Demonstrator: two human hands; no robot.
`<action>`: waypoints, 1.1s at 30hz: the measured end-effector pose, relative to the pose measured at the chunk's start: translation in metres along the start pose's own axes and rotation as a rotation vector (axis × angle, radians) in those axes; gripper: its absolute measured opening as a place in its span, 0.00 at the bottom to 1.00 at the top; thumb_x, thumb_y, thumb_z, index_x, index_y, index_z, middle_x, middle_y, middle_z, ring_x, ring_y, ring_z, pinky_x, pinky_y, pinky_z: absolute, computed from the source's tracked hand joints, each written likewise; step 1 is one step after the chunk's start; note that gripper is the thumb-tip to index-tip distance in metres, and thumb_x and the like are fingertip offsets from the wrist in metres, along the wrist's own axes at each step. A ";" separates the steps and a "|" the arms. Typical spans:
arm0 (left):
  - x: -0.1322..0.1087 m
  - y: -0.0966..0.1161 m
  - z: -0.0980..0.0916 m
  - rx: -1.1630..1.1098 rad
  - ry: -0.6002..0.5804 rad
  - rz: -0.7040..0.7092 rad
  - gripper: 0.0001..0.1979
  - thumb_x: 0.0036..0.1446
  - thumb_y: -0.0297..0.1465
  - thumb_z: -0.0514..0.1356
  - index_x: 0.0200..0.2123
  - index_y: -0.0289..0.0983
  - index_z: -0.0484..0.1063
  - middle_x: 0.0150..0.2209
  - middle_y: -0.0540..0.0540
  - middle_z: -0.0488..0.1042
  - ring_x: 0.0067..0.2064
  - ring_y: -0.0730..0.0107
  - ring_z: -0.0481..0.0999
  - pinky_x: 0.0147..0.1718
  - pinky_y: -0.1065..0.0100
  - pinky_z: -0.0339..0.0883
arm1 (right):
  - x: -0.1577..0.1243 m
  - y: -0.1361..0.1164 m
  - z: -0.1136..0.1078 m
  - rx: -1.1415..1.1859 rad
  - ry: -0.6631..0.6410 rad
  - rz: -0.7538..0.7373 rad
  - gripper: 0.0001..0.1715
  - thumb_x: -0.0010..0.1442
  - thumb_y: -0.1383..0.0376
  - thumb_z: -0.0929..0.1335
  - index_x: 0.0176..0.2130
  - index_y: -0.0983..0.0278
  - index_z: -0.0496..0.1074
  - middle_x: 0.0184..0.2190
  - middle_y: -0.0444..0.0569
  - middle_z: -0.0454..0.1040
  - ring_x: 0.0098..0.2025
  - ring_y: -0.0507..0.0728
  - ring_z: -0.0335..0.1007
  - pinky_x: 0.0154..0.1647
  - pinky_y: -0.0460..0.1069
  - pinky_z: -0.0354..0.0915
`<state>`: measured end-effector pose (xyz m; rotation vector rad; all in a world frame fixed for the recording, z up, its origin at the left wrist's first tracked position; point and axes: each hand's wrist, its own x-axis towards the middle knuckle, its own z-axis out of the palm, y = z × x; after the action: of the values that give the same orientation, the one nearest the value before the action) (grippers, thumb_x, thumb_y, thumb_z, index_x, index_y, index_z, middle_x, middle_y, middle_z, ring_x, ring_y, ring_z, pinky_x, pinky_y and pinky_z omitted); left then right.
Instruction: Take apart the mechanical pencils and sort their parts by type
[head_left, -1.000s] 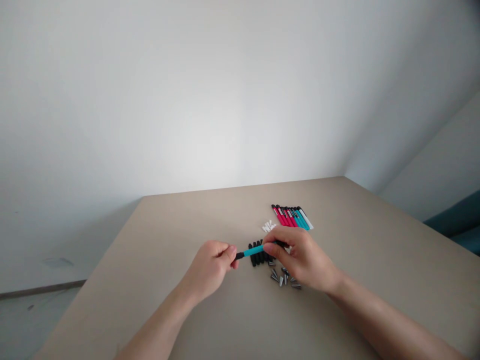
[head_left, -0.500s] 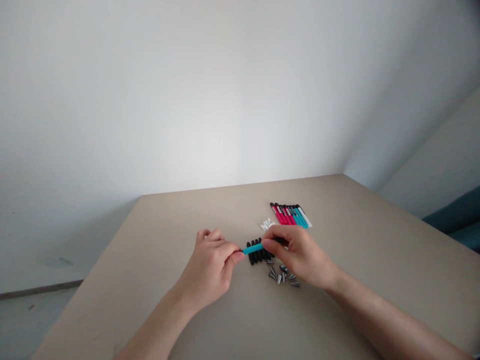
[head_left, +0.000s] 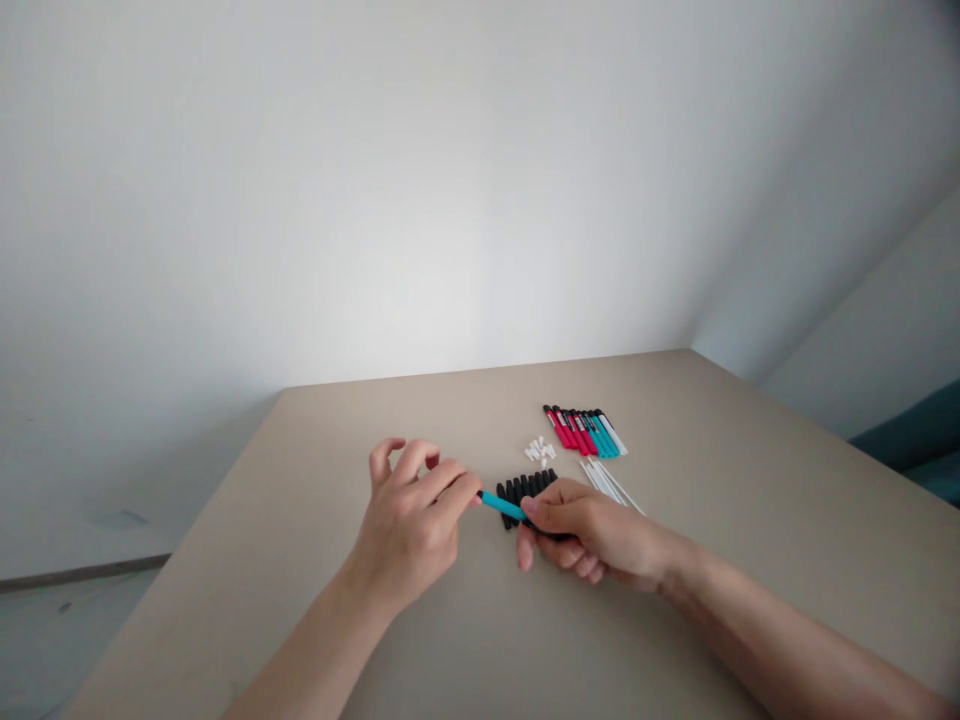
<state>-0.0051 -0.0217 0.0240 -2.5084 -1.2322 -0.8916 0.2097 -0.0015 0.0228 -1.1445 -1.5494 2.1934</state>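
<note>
A blue pen barrel (head_left: 504, 506) with black ends is held between my two hands, tilted down to the right. My left hand (head_left: 420, 510) pinches its left end between thumb and forefinger, the other fingers raised and curled. My right hand (head_left: 577, 530) grips the black right part with thumb and fingers. Just behind the barrel lies a row of black pen parts (head_left: 529, 484), partly covered by the barrel and my right hand. Small white pieces (head_left: 538, 449) lie beyond them. Thin white sticks (head_left: 606, 482) rest behind my right hand.
A row of red, blue and white pens (head_left: 583, 432) with black ends lies toward the back of the beige table (head_left: 360, 430). A pale wall stands behind the table. Dark teal fabric (head_left: 911, 430) shows at the right edge.
My right hand has moved down and turned, uncovering the white sticks and more black parts and covering the metal tips. The blue barrel now slants down to the right. My left fingers have risen slightly.
</note>
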 end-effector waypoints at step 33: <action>-0.002 0.016 0.032 -1.445 -0.144 -0.646 0.16 0.64 0.39 0.50 0.36 0.35 0.72 0.39 0.42 0.76 0.41 0.62 0.72 0.41 0.63 0.62 | 0.012 0.004 0.020 -0.021 0.312 -0.427 0.27 0.56 0.47 0.66 0.44 0.64 0.63 0.28 0.46 0.70 0.28 0.51 0.65 0.19 0.42 0.60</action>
<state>0.0199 -0.0194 -0.0017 -3.0796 -1.9205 -2.5108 0.1881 -0.0104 0.0161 -0.9908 -1.5130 1.6436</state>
